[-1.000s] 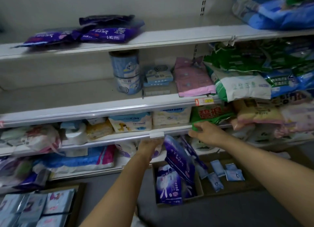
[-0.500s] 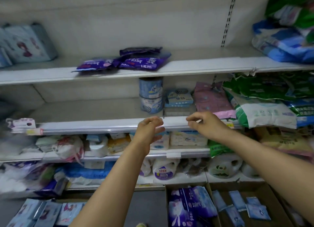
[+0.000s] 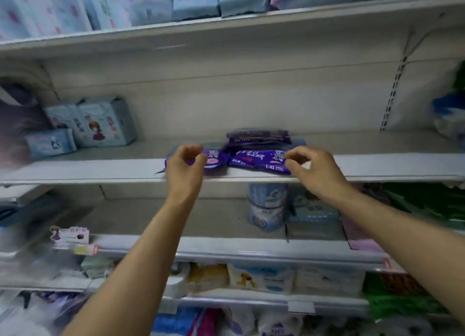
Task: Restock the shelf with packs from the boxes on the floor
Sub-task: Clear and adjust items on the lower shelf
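Evidently, both hands are raised to the purple packs lying at the shelf front. The left hand is curled over the left purple pack, fingers half closed, seemingly pinching its edge; the right hand is loosely bent at the end of the L-XL pack, contact uncertain. Probably the packs are being squared to the edge. Soft, glossy, crinkled film is shown; a darker pack is stacked behind.

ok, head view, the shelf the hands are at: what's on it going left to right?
light blue packs → left hand → small purple pack → purple L-XL pack → right hand
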